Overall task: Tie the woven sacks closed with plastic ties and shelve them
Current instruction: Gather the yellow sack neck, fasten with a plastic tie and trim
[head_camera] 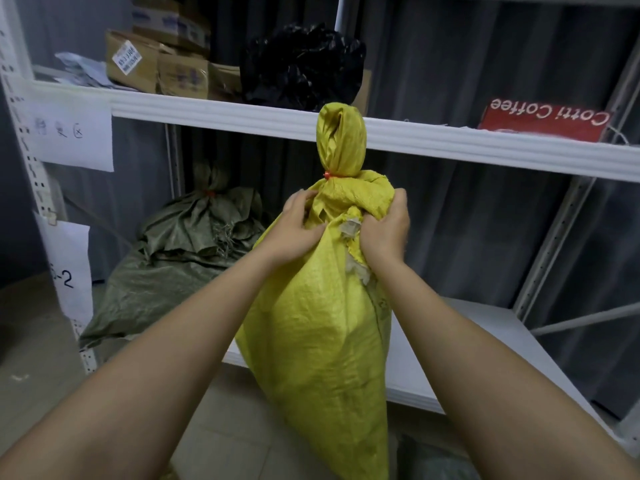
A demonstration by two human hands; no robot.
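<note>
1. At centre frame we see the yellow woven sack (318, 306), its neck gathered and bound by a small red plastic tie (326, 174); the tying of this sack appears complete.
2. We note both hands clutching the sack's shoulders just below the tie: the left hand (298, 230) has its fingers curled into the fabric on the left side, and the right hand (386, 230) bunches the fabric on the right.
3. The sack's base lies at the bottom of the frame, in front of the lower shelf (485, 341); whether it rests on the floor or hangs lifted, we cannot tell.
4. At centre left, a green woven sack (180, 258) sits on the lower shelf with a red tie at its neck, so we judge it finished.
5. Remaining, in our judgement: raise the yellow sack onto the lower shelf beside the green one. Whether further sacks await is not visible.
</note>
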